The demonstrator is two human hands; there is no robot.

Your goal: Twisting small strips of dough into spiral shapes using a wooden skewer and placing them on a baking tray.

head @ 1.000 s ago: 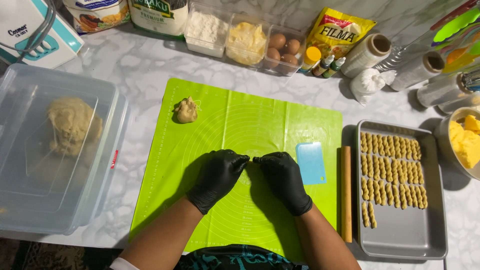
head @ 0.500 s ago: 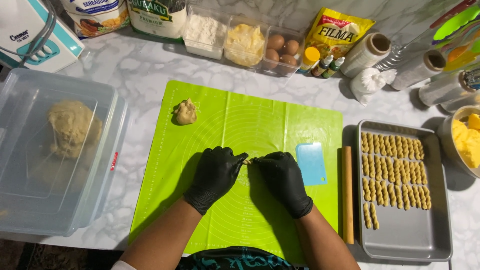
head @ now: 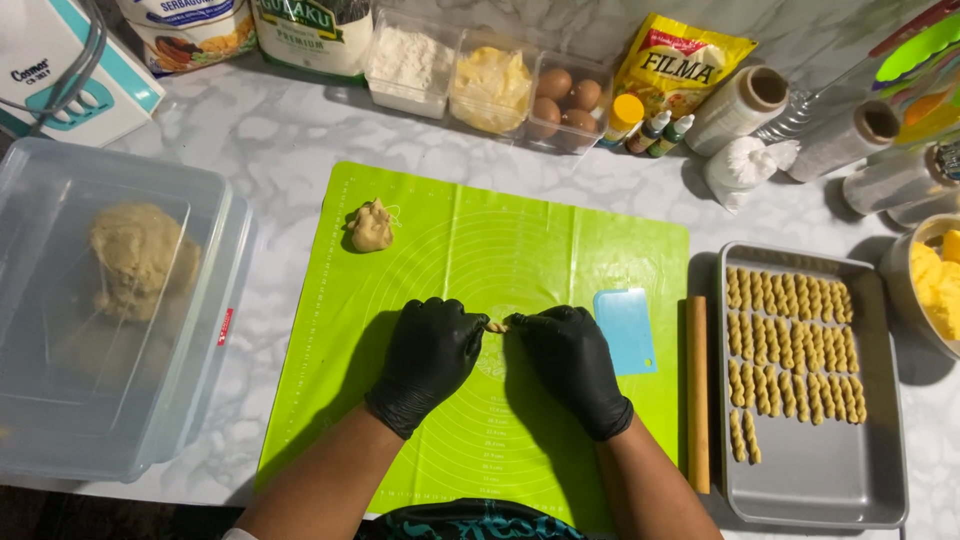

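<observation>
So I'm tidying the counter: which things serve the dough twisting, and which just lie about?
In use: left hand, right hand, twisted dough piece, green mat, dough lump, tray of twists.
Lying about: blue scraper, rolling pin, eggs, film rolls.

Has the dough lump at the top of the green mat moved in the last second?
No. The dough lump sits at the same spot near the mat's upper left corner; only the hands shifted.

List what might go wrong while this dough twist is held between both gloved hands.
1. The thin dough twist, pinched between the left hand and right hand, may snap or unwind.
2. The blue scraper lies right beside the right hand and could get knocked.
3. The baking tray is packed in its upper rows; a careless placement may squash finished twists.
</observation>
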